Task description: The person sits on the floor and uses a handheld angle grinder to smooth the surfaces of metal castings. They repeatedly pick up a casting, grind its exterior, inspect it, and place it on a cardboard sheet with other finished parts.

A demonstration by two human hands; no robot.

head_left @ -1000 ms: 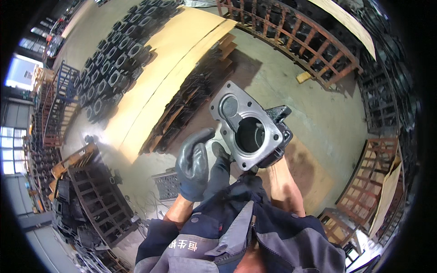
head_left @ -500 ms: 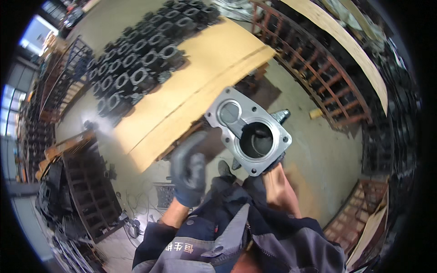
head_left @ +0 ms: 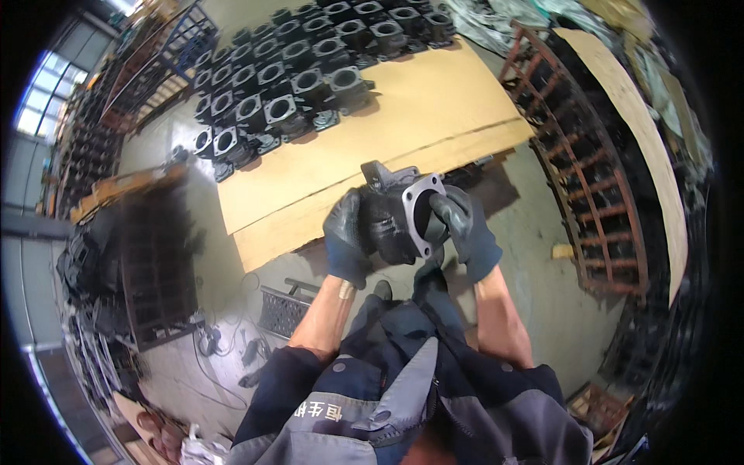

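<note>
Casting [head_left: 384,218] is held off the board [head_left: 434,101], cupped by left hand [head_left: 345,232], flange [head_left: 425,184] gripped by right hand [head_left: 465,225]; other castings [head_left: 353,96] already stand there.

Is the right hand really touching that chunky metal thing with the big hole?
Touching. The head view shows the gloved right hand gripping the black casting by its silvery flange, with no gap between them.
</note>
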